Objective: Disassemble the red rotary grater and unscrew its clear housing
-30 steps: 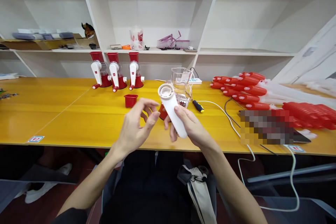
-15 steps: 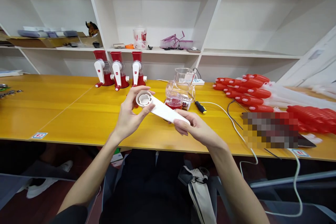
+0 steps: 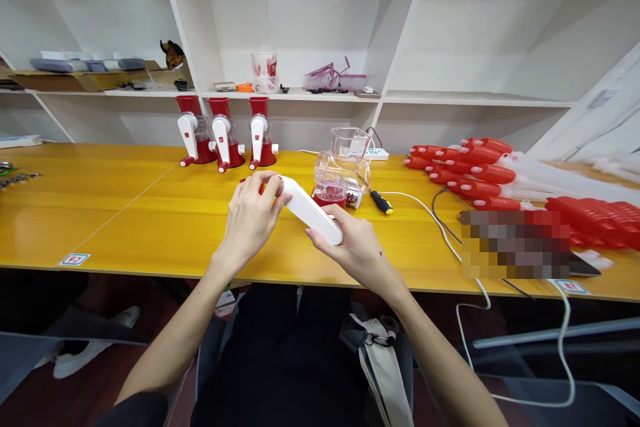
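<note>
A long white plastic handle piece is held above the yellow table between both hands. My left hand is closed round its round upper end, with a bit of red showing under the fingers. My right hand grips the lower end from below. Just behind the hands stand a clear plastic housing with a red base and a clear jug.
Three assembled red and white hand-crank machines stand at the back of the table. A screwdriver and white cable lie to the right, beside a pile of red and clear parts. White shelves hold small items.
The white piece passed from upright in my right hand to slanted between both hands. My left hand has closed over its round end, and the piece has turned face down.
</note>
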`<control>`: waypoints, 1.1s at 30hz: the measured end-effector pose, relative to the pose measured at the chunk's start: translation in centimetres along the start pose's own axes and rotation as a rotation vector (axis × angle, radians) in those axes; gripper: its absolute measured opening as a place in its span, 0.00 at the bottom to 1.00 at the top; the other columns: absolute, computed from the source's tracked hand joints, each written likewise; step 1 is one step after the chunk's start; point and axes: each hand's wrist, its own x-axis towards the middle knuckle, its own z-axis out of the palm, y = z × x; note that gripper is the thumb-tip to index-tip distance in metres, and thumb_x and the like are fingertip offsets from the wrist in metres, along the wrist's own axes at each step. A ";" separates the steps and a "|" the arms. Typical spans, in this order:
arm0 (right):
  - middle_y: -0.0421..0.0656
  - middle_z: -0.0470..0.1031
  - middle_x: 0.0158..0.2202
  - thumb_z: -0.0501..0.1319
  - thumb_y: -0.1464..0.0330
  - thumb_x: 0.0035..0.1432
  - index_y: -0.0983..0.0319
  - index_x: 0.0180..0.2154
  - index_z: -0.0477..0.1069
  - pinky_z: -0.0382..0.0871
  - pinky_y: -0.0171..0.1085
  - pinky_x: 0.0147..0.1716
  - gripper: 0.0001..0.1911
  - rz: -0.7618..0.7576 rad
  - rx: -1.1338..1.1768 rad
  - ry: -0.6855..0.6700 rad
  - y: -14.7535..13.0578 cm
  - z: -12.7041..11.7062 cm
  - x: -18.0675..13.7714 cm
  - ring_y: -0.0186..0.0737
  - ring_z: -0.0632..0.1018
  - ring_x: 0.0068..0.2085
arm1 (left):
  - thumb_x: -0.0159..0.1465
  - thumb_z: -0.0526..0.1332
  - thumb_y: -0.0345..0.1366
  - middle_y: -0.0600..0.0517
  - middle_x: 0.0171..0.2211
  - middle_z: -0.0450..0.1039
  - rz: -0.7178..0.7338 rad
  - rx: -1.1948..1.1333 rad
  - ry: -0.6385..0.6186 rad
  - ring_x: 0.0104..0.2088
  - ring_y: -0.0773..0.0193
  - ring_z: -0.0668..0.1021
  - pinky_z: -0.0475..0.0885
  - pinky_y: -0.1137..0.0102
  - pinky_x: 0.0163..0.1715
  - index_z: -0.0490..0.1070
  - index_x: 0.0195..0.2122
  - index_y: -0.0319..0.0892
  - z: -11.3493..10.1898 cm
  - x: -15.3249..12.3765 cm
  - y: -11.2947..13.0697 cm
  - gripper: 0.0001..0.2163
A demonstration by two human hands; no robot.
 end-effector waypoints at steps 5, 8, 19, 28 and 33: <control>0.41 0.79 0.32 0.60 0.55 0.60 0.60 0.57 0.70 0.54 0.30 0.28 0.27 -0.113 -0.195 0.159 0.3 1.3 -0.1 0.29 0.73 0.26 | 0.73 0.54 0.41 0.45 0.48 0.74 -0.048 -0.088 0.030 0.47 0.54 0.75 0.70 0.61 0.45 0.66 0.38 0.42 0.8 -0.1 0.3 0.09; 0.41 0.77 0.27 0.59 0.56 0.62 0.62 0.58 0.72 0.55 0.30 0.28 0.27 -0.205 -0.292 0.253 0.5 1.7 -0.2 0.28 0.71 0.24 | 0.72 0.56 0.43 0.45 0.46 0.72 -0.135 -0.192 0.170 0.48 0.55 0.74 0.70 0.62 0.47 0.67 0.38 0.42 1.2 -0.3 0.9 0.10; 0.35 0.71 0.20 0.59 0.64 0.64 0.65 0.57 0.73 0.57 0.30 0.28 0.22 -0.455 -0.508 0.492 0.4 1.8 -0.5 0.24 0.65 0.21 | 0.70 0.60 0.44 0.51 0.35 0.76 -0.208 -0.197 0.288 0.36 0.61 0.76 0.70 0.67 0.39 0.72 0.38 0.42 1.1 -0.8 2.2 0.10; 0.34 0.67 0.17 0.60 0.65 0.64 0.65 0.56 0.73 0.55 0.31 0.27 0.21 -0.478 -0.578 0.539 0.0 1.9 -0.5 0.24 0.62 0.20 | 0.70 0.60 0.45 0.52 0.36 0.75 -0.281 -0.370 0.258 0.36 0.65 0.78 0.73 0.69 0.39 0.70 0.40 0.42 2.4 -0.8 1.8 0.11; 0.34 0.67 0.18 0.60 0.65 0.64 0.66 0.57 0.72 0.56 0.31 0.28 0.22 -0.473 -0.584 0.534 -0.2 1.7 -0.7 0.24 0.63 0.20 | 0.70 0.59 0.45 0.52 0.37 0.73 -0.241 -0.433 0.299 0.36 0.66 0.78 0.73 0.71 0.37 0.69 0.41 0.42 2.5 -0.8 1.9 0.11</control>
